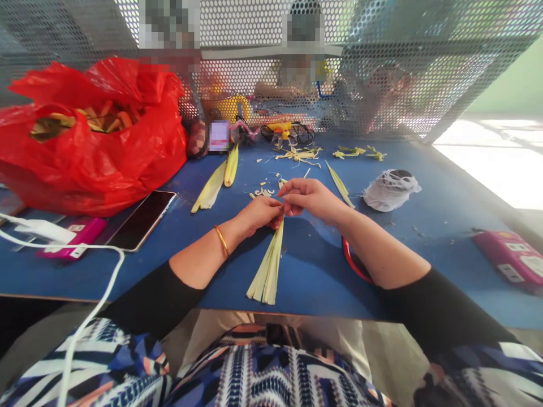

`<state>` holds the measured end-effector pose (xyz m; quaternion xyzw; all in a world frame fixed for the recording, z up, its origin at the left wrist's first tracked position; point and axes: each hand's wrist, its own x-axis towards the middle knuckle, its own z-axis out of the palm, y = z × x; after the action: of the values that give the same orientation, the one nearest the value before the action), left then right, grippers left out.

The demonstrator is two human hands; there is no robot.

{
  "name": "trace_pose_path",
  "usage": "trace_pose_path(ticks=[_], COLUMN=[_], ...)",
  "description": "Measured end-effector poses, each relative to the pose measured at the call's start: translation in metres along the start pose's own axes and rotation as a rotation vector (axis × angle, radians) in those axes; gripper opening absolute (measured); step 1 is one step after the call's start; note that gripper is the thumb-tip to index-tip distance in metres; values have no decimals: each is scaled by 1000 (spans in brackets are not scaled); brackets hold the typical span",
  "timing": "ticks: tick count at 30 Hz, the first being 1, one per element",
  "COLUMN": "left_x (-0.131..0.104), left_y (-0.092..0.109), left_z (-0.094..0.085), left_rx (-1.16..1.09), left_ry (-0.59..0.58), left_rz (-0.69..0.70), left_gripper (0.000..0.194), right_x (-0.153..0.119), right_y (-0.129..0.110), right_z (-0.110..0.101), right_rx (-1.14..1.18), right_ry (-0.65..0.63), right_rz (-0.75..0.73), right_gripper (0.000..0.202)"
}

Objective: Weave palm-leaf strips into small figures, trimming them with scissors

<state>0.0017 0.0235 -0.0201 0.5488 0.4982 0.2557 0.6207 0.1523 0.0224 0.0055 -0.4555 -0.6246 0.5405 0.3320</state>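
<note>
Pale green leaf strips fan out toward the table's front edge, their narrow upper end pinched in my left hand, which wears a gold bangle. My right hand meets it from the right, fingers bent and fingertips together at the top of the strips; what they hold, if anything, is too small to name. Small leaf scraps lie just behind the hands. Under my right forearm shows a red curved handle.
Red plastic bag of husks at left, beside a phone, a magenta pack and a white cable. Husk leaves, a leaf piece, a white netted bundle and another magenta pack lie around. Perforated screen behind.
</note>
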Motion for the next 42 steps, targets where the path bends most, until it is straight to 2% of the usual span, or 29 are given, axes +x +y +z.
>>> trace_pose_path(ticks=[3, 7, 9, 11, 14, 16, 18, 20, 24, 28, 32, 35, 38, 42], left_x=[1, 2, 2, 1, 0, 0, 0, 0, -1, -1, 1, 2, 2, 2], left_y=[0, -1, -2, -2, -2, -1, 0, 1, 3, 3, 2, 1, 1, 2], left_z=[-5, -9, -8, -7, -6, -6, -6, -5, -3, -4, -5, -6, -6, -6], left_rx=[14, 33, 18, 3, -4, -6, -8, -11, -34, -51, -110, -146, -139, -105], left_ry=[-80, -143, -134, -98, -67, -71, -66, -53, -34, -13, 52, 102, 96, 45], left_rz=[13, -2, 17, 36, 19, 2, -7, -16, -45, -48, -53, -57, -51, -26], left_gripper=[27, 13, 9, 8, 9, 10, 11, 10, 16, 23, 14, 7, 6, 4], right_x=[2, 4, 5, 5, 4, 4, 4, 4, 7, 8, 6, 4, 3, 4], right_y=[4, 9, 9, 9, 7, 6, 8, 12, 20, 20, 13, 8, 7, 9], right_z=[2, 4, 5, 4, -2, -8, -12, -11, -1, 2, -1, -2, -2, 2], right_rx=[16, 26, 47, 80, 10, -154, -288, -320, -301, -246, -196, -183, -150, -81], right_ry=[52, 54, 39, 56, 200, 239, 172, 92, 73, 96, 147, 137, 125, 205], right_rz=[-11, -4, -29, -103, -190, -148, -69, -31, -40, 25, 139, 172, 188, 192], right_gripper=[14, 12, 9, 15, 21, 11, 12, 13, 14, 19, 21, 22, 23, 25])
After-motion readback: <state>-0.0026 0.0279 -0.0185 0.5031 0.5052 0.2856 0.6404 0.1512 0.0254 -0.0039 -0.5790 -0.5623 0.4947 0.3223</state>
